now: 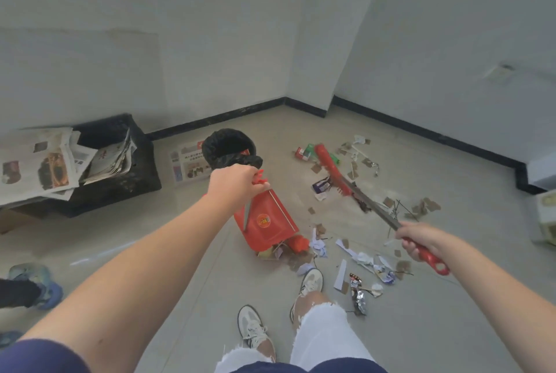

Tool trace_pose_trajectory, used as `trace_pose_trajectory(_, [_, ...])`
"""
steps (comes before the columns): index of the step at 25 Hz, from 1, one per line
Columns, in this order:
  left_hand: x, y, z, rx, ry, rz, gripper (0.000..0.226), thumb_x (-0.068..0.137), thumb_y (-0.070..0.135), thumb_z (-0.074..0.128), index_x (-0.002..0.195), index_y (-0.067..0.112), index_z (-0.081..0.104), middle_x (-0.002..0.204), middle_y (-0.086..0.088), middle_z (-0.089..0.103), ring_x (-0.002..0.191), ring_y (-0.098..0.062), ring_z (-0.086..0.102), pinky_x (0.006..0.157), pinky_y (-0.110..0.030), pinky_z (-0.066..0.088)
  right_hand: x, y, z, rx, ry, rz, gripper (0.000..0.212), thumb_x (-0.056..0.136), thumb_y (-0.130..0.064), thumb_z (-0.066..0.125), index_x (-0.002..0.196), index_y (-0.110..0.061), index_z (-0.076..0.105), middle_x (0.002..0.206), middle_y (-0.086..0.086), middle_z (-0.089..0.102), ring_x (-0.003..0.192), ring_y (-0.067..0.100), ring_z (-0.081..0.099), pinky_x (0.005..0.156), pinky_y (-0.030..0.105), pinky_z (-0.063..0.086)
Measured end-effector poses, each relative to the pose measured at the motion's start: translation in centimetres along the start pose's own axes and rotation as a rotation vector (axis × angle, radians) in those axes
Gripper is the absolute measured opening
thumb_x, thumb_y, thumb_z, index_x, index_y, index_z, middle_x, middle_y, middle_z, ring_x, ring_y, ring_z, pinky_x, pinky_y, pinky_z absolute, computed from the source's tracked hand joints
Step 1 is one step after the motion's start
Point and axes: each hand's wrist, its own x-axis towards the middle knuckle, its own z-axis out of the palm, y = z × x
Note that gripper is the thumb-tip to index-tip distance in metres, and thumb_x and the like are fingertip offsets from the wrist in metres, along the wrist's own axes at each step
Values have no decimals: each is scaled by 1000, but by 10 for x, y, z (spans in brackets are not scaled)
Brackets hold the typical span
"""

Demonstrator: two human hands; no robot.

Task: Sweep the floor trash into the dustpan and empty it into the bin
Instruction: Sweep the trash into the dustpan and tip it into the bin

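Below, left hand grips dustpan, mouth hidden; right hand clasps broom, bristles blurred.

Person in a dark top, torn white jeans and pale trainers

Both arms are bare from above the elbow; the left hand and right hand wear no gloves. A dark navy sleeve covers the left upper arm, and the same navy cloth shows at the waist. The white jeans are ripped and frayed at the knees. The trainers are off-white with grey panels and white laces.
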Motion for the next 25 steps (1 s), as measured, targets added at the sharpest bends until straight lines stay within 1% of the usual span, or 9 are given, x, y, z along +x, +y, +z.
trace_pose_trajectory(3, [35, 30, -4, 16, -7, 40, 42, 89, 60, 50, 85, 20, 60, 80, 6, 60, 85, -18, 63, 63, -29, 45, 22, -18, -20, 14, 88, -21, 63, 90, 6, 49, 146, -21, 37, 41, 2, 43, 26, 8, 35, 30, 14, 33])
trace_pose_trajectory(6, [69, 56, 3, -5, 4, 46, 42, 89, 62, 48, 93, 22, 61, 84, 8, 60, 88, -16, 62, 65, -30, 46, 46, -38, -52, 61, 154, -28, 57, 90, 7, 48, 141, -19, 43, 45, 4, 39, 25, 9, 33, 32, 13, 33])
trace_pose_trajectory(10, [132, 85, 20, 5, -49, 16, 44, 88, 65, 47, 107, 30, 64, 102, 9, 69, 99, -15, 63, 74, -30, 49, 87, -84, -107, 117, 216, -30, 36, 90, 8, 45, 115, -16, 55, 40, 4, 36, 21, 8, 30, 33, 12, 32])
trace_pose_trajectory(14, [203, 121, 42, 32, -68, -8, 45, 88, 65, 46, 112, 31, 64, 106, 6, 70, 102, -16, 65, 78, -30, 51, 164, -144, -164, 95, 234, 33, 13, 94, 4, 39, 97, -5, 49, 27, 3, 33, 17, 11, 27, 28, 12, 30])
trace_pose_trajectory(15, [221, 130, 47, 59, -86, 6, 45, 88, 65, 45, 109, 30, 64, 102, 5, 70, 98, -16, 65, 74, -30, 51, 182, -158, -176, 105, 221, 64, 11, 95, -1, 40, 87, -4, 46, 26, 3, 33, 16, 12, 28, 27, 11, 30])
trace_pose_trajectory(17, [251, 147, 55, 112, -117, 38, 44, 89, 65, 44, 102, 27, 63, 96, 4, 70, 92, -18, 66, 66, -29, 47, 216, -184, -195, 63, 208, 137, 26, 97, -10, 42, 71, -8, 39, 25, 2, 35, 16, 13, 31, 29, 12, 31])
trace_pose_trajectory(20, [275, 165, 66, 106, -135, -3, 43, 88, 66, 44, 88, 25, 57, 87, 5, 68, 85, -18, 66, 57, -28, 37, 267, -218, -207, 9, 176, 153, 22, 96, -14, 43, 75, -9, 41, 28, 0, 37, 17, 13, 34, 34, 12, 30])
trace_pose_trajectory(22, [284, 162, 76, 96, -105, -40, 44, 87, 68, 44, 83, 26, 55, 80, 6, 65, 78, -16, 64, 53, -26, 32, 300, -239, -208, 41, 170, 154, 15, 99, -12, 40, 84, -7, 42, 32, 3, 40, 16, 13, 34, 30, 13, 33])
trace_pose_trajectory(25, [289, 142, 90, 98, 64, -12, 50, 83, 70, 40, 82, 27, 66, 65, 7, 64, 61, -15, 63, 44, -23, 34, 340, -269, -203, 121, 146, 127, 7, 101, -9, 38, 96, -5, 41, 57, 6, 44, 17, 11, 36, 28, 17, 40])
